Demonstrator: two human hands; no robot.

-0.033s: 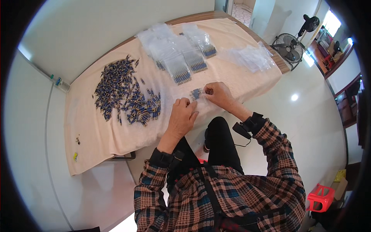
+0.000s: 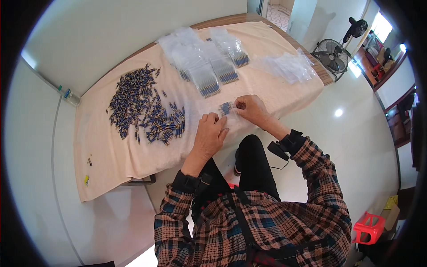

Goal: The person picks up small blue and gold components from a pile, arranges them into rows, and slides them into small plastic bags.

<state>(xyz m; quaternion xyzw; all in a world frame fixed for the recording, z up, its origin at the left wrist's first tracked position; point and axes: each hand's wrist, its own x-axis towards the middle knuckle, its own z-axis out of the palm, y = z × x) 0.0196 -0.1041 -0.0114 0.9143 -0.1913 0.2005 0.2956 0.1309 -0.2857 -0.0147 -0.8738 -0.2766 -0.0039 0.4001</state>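
Observation:
Near the table's front edge lies a small clear plastic bag [image 2: 231, 115] with several little blue cylinders with brass-coloured ends [image 2: 225, 108] in it. My right hand [image 2: 252, 109] pinches the bag's right side between thumb and fingertips. At its lower left, my left hand [image 2: 209, 134] is curled, its fingertips on the bag's edge; the film between finger and thumb is hard to make out. To the left spreads a large loose heap of the same blue cylinders [image 2: 133, 104]. Beyond my hands lie filled clear bags [image 2: 208, 80], each with a row of cylinders at its near end.
A pale cloth [image 2: 106, 164] covers the wooden table [image 2: 231, 18]. Flat clear bags [image 2: 291, 66] lie at the far right. A small yellow item [image 2: 86, 180] sits at the left corner. On the floor are a black fan [image 2: 331, 55] and a red stool [image 2: 369, 228].

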